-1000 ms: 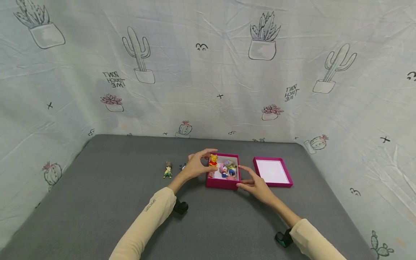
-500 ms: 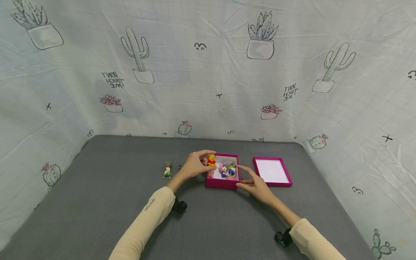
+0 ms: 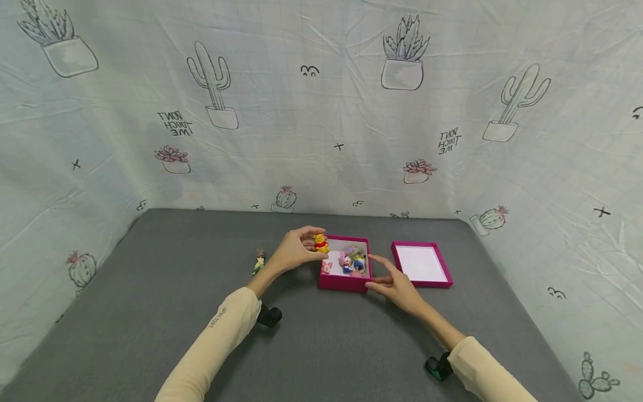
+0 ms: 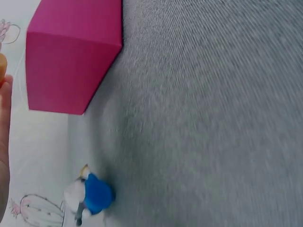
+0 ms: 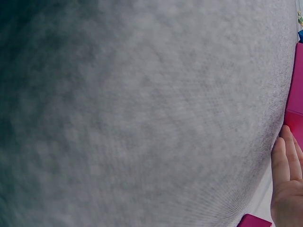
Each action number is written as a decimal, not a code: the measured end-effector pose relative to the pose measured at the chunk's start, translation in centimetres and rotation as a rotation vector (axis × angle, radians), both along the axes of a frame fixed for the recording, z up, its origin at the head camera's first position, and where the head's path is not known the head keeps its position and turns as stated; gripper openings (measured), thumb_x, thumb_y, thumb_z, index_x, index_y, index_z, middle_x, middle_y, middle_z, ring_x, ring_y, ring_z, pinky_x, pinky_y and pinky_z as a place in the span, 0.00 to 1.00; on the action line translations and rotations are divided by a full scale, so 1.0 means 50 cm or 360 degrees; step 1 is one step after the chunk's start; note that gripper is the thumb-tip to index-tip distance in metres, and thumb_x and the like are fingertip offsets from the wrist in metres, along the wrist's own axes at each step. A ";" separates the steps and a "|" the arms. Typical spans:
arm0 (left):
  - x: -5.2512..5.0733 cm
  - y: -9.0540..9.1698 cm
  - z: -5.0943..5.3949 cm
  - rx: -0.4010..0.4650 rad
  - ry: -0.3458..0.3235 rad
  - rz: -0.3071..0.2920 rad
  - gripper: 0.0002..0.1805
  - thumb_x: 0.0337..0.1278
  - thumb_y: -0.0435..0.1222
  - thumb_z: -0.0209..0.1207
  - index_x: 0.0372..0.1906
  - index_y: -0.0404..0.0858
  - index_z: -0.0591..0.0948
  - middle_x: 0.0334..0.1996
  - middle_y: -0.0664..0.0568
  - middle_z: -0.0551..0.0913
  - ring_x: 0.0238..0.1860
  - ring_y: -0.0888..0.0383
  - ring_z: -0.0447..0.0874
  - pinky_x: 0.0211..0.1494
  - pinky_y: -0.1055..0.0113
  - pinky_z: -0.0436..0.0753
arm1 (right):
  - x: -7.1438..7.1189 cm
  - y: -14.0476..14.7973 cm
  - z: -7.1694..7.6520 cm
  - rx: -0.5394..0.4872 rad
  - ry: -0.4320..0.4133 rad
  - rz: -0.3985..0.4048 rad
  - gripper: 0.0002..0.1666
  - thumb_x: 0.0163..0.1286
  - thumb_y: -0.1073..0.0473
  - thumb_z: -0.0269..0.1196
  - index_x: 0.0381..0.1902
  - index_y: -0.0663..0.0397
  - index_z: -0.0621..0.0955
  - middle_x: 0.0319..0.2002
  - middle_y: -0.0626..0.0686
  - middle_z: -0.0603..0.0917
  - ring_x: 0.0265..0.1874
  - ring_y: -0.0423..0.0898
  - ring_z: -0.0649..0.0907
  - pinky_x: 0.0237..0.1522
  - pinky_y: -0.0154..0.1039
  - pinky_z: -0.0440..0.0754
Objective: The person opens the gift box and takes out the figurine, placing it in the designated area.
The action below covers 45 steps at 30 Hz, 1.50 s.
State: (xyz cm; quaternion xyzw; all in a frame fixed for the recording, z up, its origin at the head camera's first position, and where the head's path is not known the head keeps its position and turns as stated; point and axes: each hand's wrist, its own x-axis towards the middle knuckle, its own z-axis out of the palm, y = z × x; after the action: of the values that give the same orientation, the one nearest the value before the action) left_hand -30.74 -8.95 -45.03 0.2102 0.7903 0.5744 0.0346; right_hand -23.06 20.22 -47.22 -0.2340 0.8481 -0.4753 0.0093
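Observation:
In the head view the left hand (image 3: 293, 249) pinches a yellow and red bear figurine (image 3: 321, 243) at the left rim of the magenta box (image 3: 343, 283). Inside the box lie several figurines, among them a pink one (image 3: 326, 267) near the left wall and a pink and blue one (image 3: 345, 262). At the box's right side, the fingers of the right hand (image 3: 400, 288) touch the wall and front corner. The left wrist view catches only part of the left hand (image 4: 4, 142) at its edge; the right wrist view has the right hand (image 5: 288, 182) with fingers extended against the box (image 5: 294, 90).
Right of the box lies a magenta lid (image 3: 423, 264) with a white inside. A small green-clad figurine (image 3: 259, 262) lies on the grey table (image 3: 321, 346), partly behind the left wrist. The left wrist view shows a blue and white figurine (image 4: 97, 194) outside the box.
The left hand has drawn back leftwards with the bear figurine, from above the box's left part to its rim, uncovering the pink figurine inside. The right hand has stayed on the box.

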 end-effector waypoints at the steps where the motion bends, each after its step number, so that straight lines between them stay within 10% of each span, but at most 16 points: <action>1: 0.002 -0.005 0.002 -0.0013 -0.0005 0.0013 0.31 0.41 0.33 0.74 0.56 0.36 0.79 0.53 0.45 0.80 0.48 0.53 0.83 0.50 0.63 0.81 | 0.001 -0.001 0.002 -0.0001 -0.0008 -0.0002 0.39 0.65 0.64 0.65 0.70 0.60 0.61 0.48 0.71 0.81 0.44 0.57 0.85 0.39 0.36 0.81; 10: 0.017 -0.076 0.024 -0.0144 0.0043 0.0037 0.30 0.45 0.37 0.73 0.58 0.36 0.79 0.50 0.44 0.83 0.45 0.53 0.85 0.49 0.63 0.82 | -0.023 0.012 -0.032 0.0020 0.0001 -0.0014 0.40 0.65 0.58 0.66 0.71 0.52 0.62 0.48 0.67 0.82 0.43 0.51 0.86 0.40 0.37 0.82; 22: 0.042 -0.192 0.038 -0.0361 0.0286 0.0024 0.28 0.46 0.40 0.73 0.55 0.40 0.82 0.44 0.49 0.83 0.42 0.56 0.81 0.47 0.57 0.81 | -0.028 0.007 -0.013 0.0073 -0.0019 0.0019 0.40 0.65 0.57 0.65 0.71 0.54 0.62 0.46 0.66 0.83 0.42 0.51 0.86 0.42 0.43 0.83; 27: 0.052 -0.233 0.037 -0.0440 0.0224 0.0069 0.28 0.48 0.39 0.71 0.57 0.37 0.80 0.46 0.46 0.83 0.44 0.53 0.83 0.49 0.56 0.81 | -0.029 0.004 -0.007 0.0067 -0.0011 0.0053 0.39 0.66 0.59 0.65 0.70 0.57 0.62 0.45 0.67 0.83 0.41 0.53 0.86 0.41 0.44 0.84; 33: 0.064 -0.276 0.038 -0.0522 0.0096 0.0094 0.28 0.52 0.36 0.69 0.58 0.29 0.76 0.49 0.39 0.81 0.48 0.46 0.82 0.50 0.59 0.81 | -0.026 0.000 0.009 0.0101 -0.0045 0.0074 0.38 0.66 0.60 0.64 0.69 0.57 0.61 0.45 0.68 0.83 0.42 0.55 0.86 0.40 0.45 0.84; 45: 0.066 -0.349 0.032 -0.0896 0.0197 0.0048 0.31 0.45 0.38 0.73 0.56 0.27 0.78 0.45 0.37 0.82 0.41 0.47 0.86 0.42 0.57 0.84 | 0.008 -0.019 0.087 0.0201 -0.0117 0.0090 0.36 0.66 0.66 0.63 0.67 0.68 0.61 0.43 0.70 0.83 0.41 0.60 0.85 0.40 0.46 0.84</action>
State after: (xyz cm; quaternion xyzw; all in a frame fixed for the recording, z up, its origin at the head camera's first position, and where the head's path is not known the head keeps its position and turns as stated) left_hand -27.43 -26.41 -43.45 0.2152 0.9223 0.3191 0.0347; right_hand -22.68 19.27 -42.89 -0.2391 0.8686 -0.4286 0.0686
